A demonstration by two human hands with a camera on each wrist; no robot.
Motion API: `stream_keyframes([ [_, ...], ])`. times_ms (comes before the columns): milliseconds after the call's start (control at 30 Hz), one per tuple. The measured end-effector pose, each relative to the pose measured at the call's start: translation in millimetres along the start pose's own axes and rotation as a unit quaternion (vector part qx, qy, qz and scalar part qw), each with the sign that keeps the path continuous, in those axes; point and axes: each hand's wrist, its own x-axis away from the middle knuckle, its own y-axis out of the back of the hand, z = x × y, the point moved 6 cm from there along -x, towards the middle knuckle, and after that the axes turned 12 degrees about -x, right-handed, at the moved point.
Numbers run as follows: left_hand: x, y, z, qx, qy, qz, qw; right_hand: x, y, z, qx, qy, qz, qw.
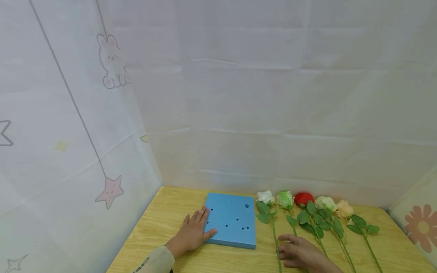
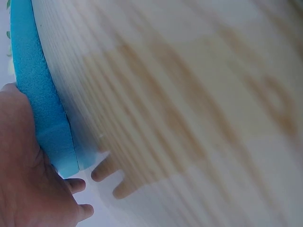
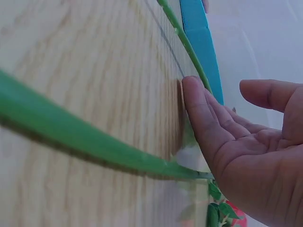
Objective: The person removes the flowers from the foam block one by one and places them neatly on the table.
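Note:
A flat blue foam block (image 1: pixel 230 214) with several small holes lies on the wooden table. Against its left side rests my left hand (image 1: pixel 194 233), fingers extended and thumb along the near left corner. In the left wrist view that hand (image 2: pixel 23 156) lies along the block's blue side (image 2: pixel 40 75). My right hand (image 1: pixel 298 252) is low by the stems, its fingertips right at the stem (image 1: pixel 275 239) of the white rose (image 1: pixel 265 197). The right wrist view shows the palm (image 3: pixel 255 156) with thumb held apart from the fingers, and a green stem (image 3: pixel 189 47) beyond the fingertips.
To the right of the white rose lie a green-tinged rose (image 1: pixel 285 199), a red rose (image 1: pixel 303 198), a cream rose (image 1: pixel 325 203) and a peach rose (image 1: pixel 344 209), stems toward me. Pale printed cloth (image 1: pixel 222 113) stands behind the wood-grain table (image 1: pixel 153 227) and at both sides.

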Motion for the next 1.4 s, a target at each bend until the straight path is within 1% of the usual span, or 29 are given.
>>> stream_keyframes([
  [100,-1.9,-0.6,1.4,-0.006,0.005,0.003,1.0000,2.1,0.8,3.9,0.032,0.006,-0.002,0.999],
  [233,-2.3,-0.9,3.2,-0.015,0.010,0.011,0.9998,4.2,1.2,5.9,0.054,0.008,0.014,0.998],
  [367,-1.5,0.2,5.6,-0.028,0.012,0.016,0.9994,5.5,0.2,5.5,0.058,0.013,0.033,0.998],
  [500,-2.6,0.5,7.8,-0.037,0.013,0.021,0.9990,6.6,0.5,5.9,0.062,0.028,0.038,0.997],
  [700,-4.1,2.1,8.4,-0.031,0.009,0.030,0.9990,8.9,0.8,7.6,0.046,0.036,0.062,0.996],
  [833,-6.5,2.3,10.1,-0.015,0.013,0.031,0.9993,11.8,3.2,11.0,0.088,0.061,0.043,0.993],
  [933,-9.7,1.9,12.5,0.000,0.013,0.031,0.9994,15.1,6.2,14.6,0.130,0.078,0.015,0.988],
  [1100,-13.3,4.4,14.9,0.025,0.015,0.029,0.9992,21.6,10.9,20.8,0.162,0.090,-0.012,0.983],
  [1200,-13.3,8.1,14.2,0.047,0.015,0.014,0.9987,27.4,13.5,24.1,0.170,0.098,-0.021,0.980],
  [1300,-10.6,13.4,13.2,0.075,0.015,-0.014,0.9969,33.7,14.8,26.8,0.192,0.105,-0.037,0.975],
  [1400,-6.4,19.7,14.3,0.080,0.021,-0.033,0.9960,38.5,14.8,31.4,0.219,0.112,-0.052,0.968],
])
